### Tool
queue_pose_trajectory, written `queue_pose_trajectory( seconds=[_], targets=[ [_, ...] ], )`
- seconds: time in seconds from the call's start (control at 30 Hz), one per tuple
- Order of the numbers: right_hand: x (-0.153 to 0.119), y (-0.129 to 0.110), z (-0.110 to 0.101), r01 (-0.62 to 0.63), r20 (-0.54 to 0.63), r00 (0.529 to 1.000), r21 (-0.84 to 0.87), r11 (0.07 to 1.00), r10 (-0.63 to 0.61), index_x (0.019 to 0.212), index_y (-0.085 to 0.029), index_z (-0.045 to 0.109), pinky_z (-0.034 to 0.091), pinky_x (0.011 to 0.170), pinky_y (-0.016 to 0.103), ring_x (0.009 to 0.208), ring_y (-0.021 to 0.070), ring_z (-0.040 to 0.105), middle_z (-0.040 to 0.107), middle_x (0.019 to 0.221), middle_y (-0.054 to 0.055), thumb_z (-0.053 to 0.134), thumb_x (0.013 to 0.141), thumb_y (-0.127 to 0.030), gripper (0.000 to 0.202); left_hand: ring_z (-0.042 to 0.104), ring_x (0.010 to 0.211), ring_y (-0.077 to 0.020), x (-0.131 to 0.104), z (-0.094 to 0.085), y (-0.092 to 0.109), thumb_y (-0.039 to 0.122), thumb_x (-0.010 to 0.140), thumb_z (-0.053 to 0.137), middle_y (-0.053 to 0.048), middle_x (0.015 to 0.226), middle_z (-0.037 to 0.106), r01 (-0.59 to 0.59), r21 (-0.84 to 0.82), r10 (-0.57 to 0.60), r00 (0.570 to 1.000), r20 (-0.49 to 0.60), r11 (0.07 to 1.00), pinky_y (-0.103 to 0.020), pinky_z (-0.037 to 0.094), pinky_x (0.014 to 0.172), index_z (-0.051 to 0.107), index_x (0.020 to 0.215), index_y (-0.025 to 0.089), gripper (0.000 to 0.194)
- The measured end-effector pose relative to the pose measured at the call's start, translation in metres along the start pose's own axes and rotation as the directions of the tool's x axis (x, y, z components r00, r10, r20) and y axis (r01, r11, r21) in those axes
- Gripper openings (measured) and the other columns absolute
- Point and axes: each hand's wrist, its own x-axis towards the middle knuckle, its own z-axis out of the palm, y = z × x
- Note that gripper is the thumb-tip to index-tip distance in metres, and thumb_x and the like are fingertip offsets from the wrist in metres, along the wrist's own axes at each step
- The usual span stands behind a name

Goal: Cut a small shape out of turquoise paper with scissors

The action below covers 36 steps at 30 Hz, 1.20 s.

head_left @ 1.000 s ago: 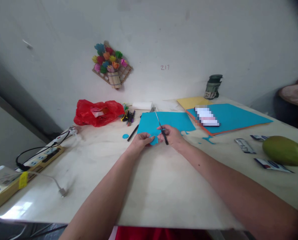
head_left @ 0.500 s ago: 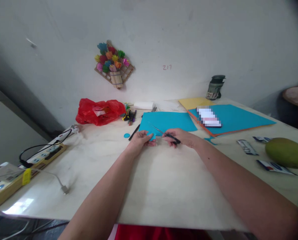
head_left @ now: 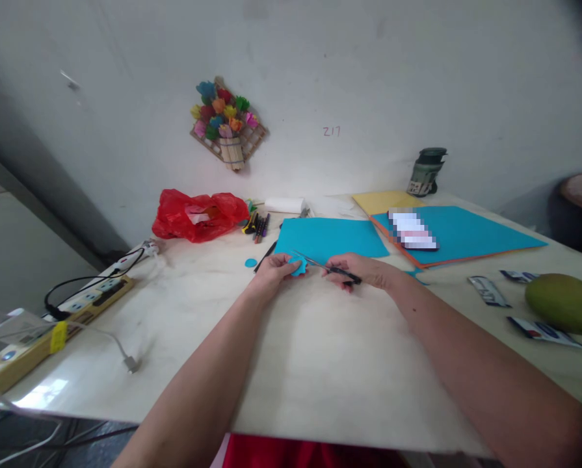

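Observation:
A small piece of blue paper (head_left: pixel 298 265) is pinched in my left hand (head_left: pixel 274 269), its edge jagged on the right. My right hand (head_left: pixel 348 269) grips black-handled scissors (head_left: pixel 345 274), whose blades point left and reach the paper. Whether the blades are closed on the paper is hard to make out. Just beyond both hands lies a blue sheet (head_left: pixel 332 237). A small blue paper disc (head_left: pixel 250 262) rests left of my left hand, beside a black pen-like stick (head_left: pixel 264 257). Blue offcuts (head_left: pixel 417 275) lie beyond my right wrist.
A red plastic bag (head_left: pixel 198 218) and several markers (head_left: pixel 260 227) are at the back left. A power strip (head_left: pixel 93 302) runs along the left edge. At right are stacked coloured sheets (head_left: pixel 486 234), a phone (head_left: pixel 412 229), small packets (head_left: pixel 488 290), a green mango-like fruit (head_left: pixel 566 303) and a bottle (head_left: pixel 426 172).
The scissors have shifted slightly right and turned flatter, their blades now at the paper. The blue paper has turned in my left hand. The whole view has moved a little.

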Motion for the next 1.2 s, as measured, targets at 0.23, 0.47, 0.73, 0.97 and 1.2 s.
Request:
queue_pose_trajectory(
  seconds=[0.23,0.47,0.73,0.97,1.2],
  targets=[
    [0.0031,0.0021,0.0008,-0.009,-0.001,1.0,-0.096,0.995,0.009,0.087,-0.014,0.058,0.038,0.037,0.018,0.039,0.0066,0.046,0.052,0.05,-0.003,0.062,0.069,-0.034,0.027,0.061,0.066,-0.0155,-0.0012,0.0006,0.0012,0.029,0.057,0.075,-0.003,0.063,0.062,-0.022,-0.015,0.021,0.999,-0.043,1.0,-0.028,0.045,0.067,0.057,0.061,0.012,0.025],
    [0.0056,0.0044,0.0038,0.012,-0.014,1.0,-0.097,0.995,-0.013,0.084,-0.015,0.058,0.036,0.036,0.018,0.038,0.0063,0.044,0.052,0.051,-0.003,0.06,0.07,-0.035,0.025,0.061,0.066,-0.0158,0.0002,0.0007,0.0011,0.027,0.056,0.075,-0.003,0.063,0.062,-0.018,-0.049,0.016,0.999,-0.041,0.999,-0.031,0.045,0.07,0.059,0.061,0.011,0.023],
    [0.0041,0.0039,0.0053,0.013,-0.008,1.0,-0.082,0.997,-0.014,0.083,-0.016,0.056,0.035,0.036,0.018,0.039,0.006,0.043,0.05,0.052,-0.003,0.06,0.071,-0.034,0.022,0.057,0.061,-0.0131,0.0007,-0.0009,-0.0001,0.027,0.057,0.074,-0.003,0.063,0.061,-0.014,-0.038,0.013,0.999,-0.041,0.999,-0.029,0.044,0.066,0.06,0.061,0.011,0.022],
    [0.0033,0.0016,0.0055,-0.019,-0.002,1.0,-0.083,0.996,0.019,0.083,-0.015,0.057,0.033,0.035,0.017,0.037,0.0054,0.042,0.05,0.05,-0.003,0.058,0.073,-0.033,0.02,0.057,0.059,-0.0122,0.0013,-0.0025,-0.0009,0.026,0.058,0.074,-0.002,0.06,0.06,-0.018,-0.018,0.017,1.0,-0.019,1.0,-0.025,0.042,0.061,0.058,0.057,0.012,0.021],
    [0.003,-0.0006,0.0066,-0.034,0.027,0.999,-0.072,0.997,0.036,0.084,-0.014,0.056,0.032,0.035,0.016,0.036,0.0039,0.041,0.049,0.05,-0.005,0.06,0.071,-0.031,0.022,0.056,0.056,-0.0117,0.0005,-0.0013,-0.0008,0.024,0.056,0.075,-0.003,0.06,0.062,0.012,-0.032,-0.013,1.0,-0.022,0.999,-0.025,0.042,0.06,0.058,0.056,0.011,0.021]
  ],
)
